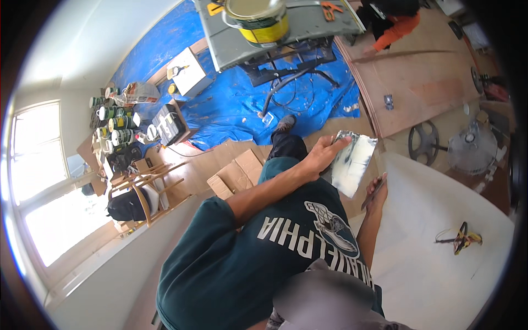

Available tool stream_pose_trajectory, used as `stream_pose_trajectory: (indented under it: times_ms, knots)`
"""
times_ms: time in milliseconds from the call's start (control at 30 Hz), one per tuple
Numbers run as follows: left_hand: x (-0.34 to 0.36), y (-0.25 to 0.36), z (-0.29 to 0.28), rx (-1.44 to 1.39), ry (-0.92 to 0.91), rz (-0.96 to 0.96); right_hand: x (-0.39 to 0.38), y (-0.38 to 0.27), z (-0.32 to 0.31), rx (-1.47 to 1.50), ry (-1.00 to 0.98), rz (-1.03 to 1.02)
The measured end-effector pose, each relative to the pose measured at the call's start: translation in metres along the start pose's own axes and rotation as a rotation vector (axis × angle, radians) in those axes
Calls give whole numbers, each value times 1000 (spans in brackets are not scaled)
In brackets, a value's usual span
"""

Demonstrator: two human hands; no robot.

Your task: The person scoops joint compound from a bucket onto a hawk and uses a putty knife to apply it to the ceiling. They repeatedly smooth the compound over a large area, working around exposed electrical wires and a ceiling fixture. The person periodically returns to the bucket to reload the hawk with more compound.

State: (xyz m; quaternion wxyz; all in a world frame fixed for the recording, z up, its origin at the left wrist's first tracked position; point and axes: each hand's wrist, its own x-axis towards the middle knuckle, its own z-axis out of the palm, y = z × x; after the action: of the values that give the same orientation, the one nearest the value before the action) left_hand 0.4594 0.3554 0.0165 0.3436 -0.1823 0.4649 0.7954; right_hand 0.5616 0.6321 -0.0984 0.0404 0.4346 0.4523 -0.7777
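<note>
My left hand (pixel 320 156) is closed on a flat rectangular plastering plate (pixel 339 153), its thumb lying over the near edge. A thick layer of white joint compound (pixel 355 165) covers much of the plate's face. To the right and a little lower, my right hand (pixel 378 193) is wrapped round a thin dark tool like a putty knife (pixel 372 196), seen nearly edge-on. That tool stands apart from the plate. Beside my right arm is a white wall (pixel 418 220), with a bundle of loose coloured wires (pixel 463 240) sticking out of it.
Ahead stands a grey worktable (pixel 308 27) bearing a large bucket (pixel 258 25) and an orange clamp (pixel 330 11). Blue sheeting (pixel 231 104) covers the floor there. Flattened cardboard (pixel 237 173) lies left of my legs. Another person's orange sleeve (pixel 397 32) shows over wooden boards (pixel 418 82).
</note>
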Motion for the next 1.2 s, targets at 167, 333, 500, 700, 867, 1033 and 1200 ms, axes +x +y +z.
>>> stream_pose_trajectory:
  times_ms: [167, 333, 500, 700, 867, 1033, 1200]
  knots:
    - [-13, 60, -40, -245, 196, 115, 30, 4, 39, -112, -67, 29]
    - [-5, 129, -119, -506, 153, 462, 33, -29, 157, -451, -17, -308]
    - [0, 211, -197, -363, 373, 611, 29, -89, 324, -797, -340, -662]
    - [56, 315, -249, 471, 172, 1291, 9, -139, 505, -841, -353, -1049]
    - [72, 355, -227, 1494, 612, 1947, 31, -151, 558, -922, -365, -1097]
    - [111, 360, -209, 1259, 393, 1821, 6, -143, 560, -1026, -418, -1224]
    - [143, 344, -159, 1199, 205, 1818, -16, -131, 541, -1422, -285, -1083]
